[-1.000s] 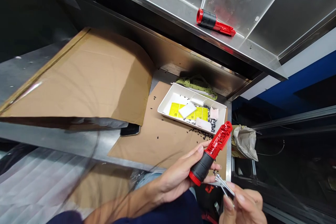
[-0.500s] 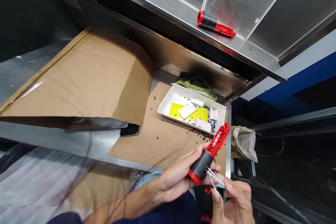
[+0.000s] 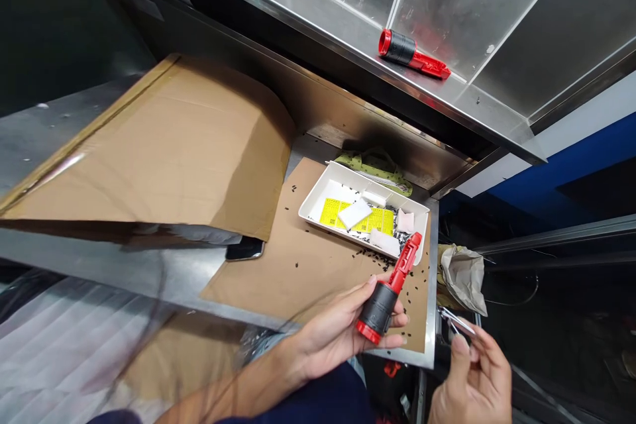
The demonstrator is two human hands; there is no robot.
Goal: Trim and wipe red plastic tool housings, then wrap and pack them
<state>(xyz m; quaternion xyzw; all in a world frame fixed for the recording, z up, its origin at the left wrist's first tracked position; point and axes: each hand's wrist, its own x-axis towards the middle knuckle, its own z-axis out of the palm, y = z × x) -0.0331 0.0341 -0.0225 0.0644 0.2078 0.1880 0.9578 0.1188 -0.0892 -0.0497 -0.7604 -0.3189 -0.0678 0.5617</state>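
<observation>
My left hand (image 3: 338,338) has its grip clamped around a red-and-black plastic handle (image 3: 380,308), holding it up over the cardboard sheet (image 3: 278,278), near the white tray (image 3: 318,202). My right hand (image 3: 472,377) is pinching tweezers (image 3: 454,320) together, holding them off to the side.

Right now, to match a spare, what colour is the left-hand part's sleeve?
The sleeve is black; the head view shows it best.

Stainless steel shelf (image 3: 462,13), blue wall panel (image 3: 586,146), dark floor (image 3: 50,26)
</observation>
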